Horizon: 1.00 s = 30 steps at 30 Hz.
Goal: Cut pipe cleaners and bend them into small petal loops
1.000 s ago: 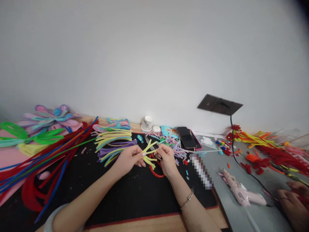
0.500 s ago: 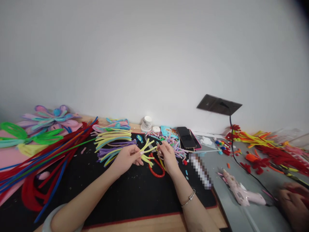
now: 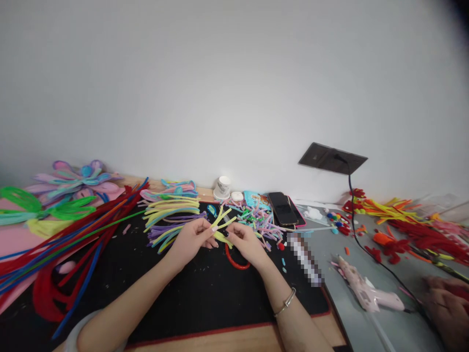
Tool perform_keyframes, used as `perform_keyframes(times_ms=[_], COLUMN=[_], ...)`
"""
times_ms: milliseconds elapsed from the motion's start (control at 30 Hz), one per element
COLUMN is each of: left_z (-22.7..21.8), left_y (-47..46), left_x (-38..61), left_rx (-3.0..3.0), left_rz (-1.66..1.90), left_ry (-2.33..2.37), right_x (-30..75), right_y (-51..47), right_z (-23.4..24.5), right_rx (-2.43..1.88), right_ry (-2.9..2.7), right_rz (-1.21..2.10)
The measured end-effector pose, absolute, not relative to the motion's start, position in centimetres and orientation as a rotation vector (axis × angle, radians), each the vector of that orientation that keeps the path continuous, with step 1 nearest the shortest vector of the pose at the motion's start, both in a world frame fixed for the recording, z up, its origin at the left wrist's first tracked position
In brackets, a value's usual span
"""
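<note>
looks like a small bunch of pale yellow fuzzy stems (image 3: 224,221) — pinched at the left end by the left hand (image 3: 193,240), spread open toward the right. splays into separate, mostly straight strands above, bunches closer below — meets the fingertips of the right hand (image 3: 248,244) there.

- Counted 2 bare hands: 1 left hand (image 3: 193,243), 1 right hand (image 3: 248,244).
- Counted at least 3 yellow stems (image 3: 225,223), overlapping; exact total not readable.
- Counted 1 bracelet (image 3: 285,305), 1 black mat (image 3: 205,303), 1 red loop handle (image 3: 238,266).
- Counted 1 white cup (image 3: 223,187), 1 white case (image 3: 237,196), 1 blue packet (image 3: 252,198), at least 1 dark phone (image 3: 282,208).
- Counted 1 pink glue gun (image 3: 368,295), 1 black cable (image 3: 352,205).
- Counted 1 pastel flower (image 3: 78,180), 2 green petal shapes (image 3: 71,208).
- Noted at least 1 co-worker's hand (image 3: 444,304), blurred.
</note>
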<state>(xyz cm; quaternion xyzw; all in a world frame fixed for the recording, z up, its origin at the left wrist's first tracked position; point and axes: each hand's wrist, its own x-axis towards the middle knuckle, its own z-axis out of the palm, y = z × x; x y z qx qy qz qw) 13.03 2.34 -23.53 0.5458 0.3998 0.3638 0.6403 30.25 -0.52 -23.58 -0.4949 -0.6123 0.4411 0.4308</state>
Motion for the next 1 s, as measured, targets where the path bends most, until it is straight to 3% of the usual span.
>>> perform_keyframes(times_ms=[633, 833, 1000], left_z=[-23.61, -23.88, -24.06], left_y=[2.47, 2.60, 2.63], left_x=[12.74, 12.70, 12.87], left_rx=[1.185, 1.155, 1.192], left_rz=[0.885, 0.925, 0.845], left_ry=[0.930, 0.927, 0.926], right_x=[30.64, 30.33, 30.20], right_y=[-0.17, -0.55, -0.67], right_z=[-24.23, -23.99, -23.62], right_rx=[-1.112, -1.229, -1.226], right_ry=[-1.048, -1.310, -1.309], right_rz=[1.117, 1.366, 1.310])
